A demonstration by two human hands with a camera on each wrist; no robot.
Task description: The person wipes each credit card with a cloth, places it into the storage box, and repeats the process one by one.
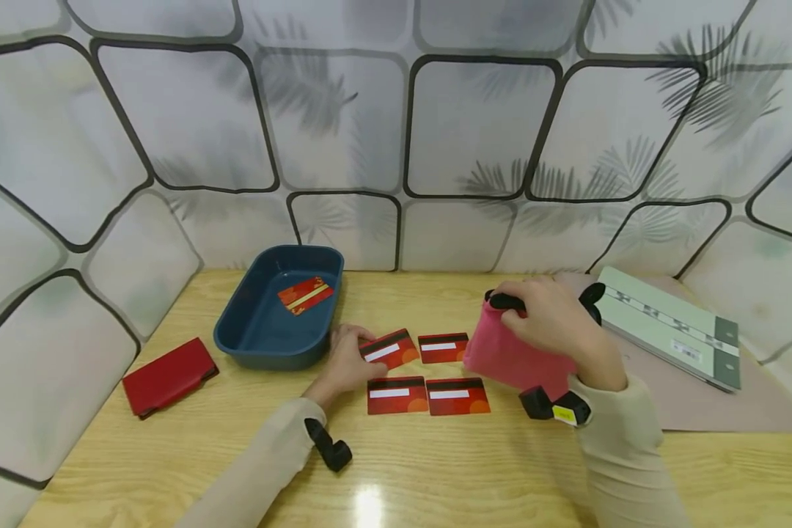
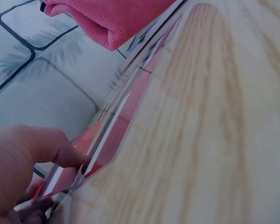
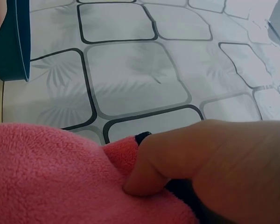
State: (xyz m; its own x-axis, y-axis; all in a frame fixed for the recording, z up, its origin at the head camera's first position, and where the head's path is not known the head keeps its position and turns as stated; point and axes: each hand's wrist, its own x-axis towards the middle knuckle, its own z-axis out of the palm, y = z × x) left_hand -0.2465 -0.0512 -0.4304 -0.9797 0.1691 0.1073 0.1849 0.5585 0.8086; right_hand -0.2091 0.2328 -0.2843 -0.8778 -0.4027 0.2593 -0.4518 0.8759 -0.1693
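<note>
Wooden tabletop point(image 1: 429, 469), cards point(image 1: 399, 402) between tray point(image 1: 264, 323) and book point(image 1: 663, 323)

The near tabletop point(image 1: 449, 469) gives passage; the blue tray point(image 1: 270, 360) stands just beside the left hand point(image 1: 346, 363).

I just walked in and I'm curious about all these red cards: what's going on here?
A person is handling things at a wood-grain table. Their left hand pinches one red card, and their right hand grips a pink fleecy cloth. Three other red cards lie beside the held one, on the tabletop. A red-and-gold card rests inside the blue bin, and a red wallet-like case lies to the left of that bin.
</note>
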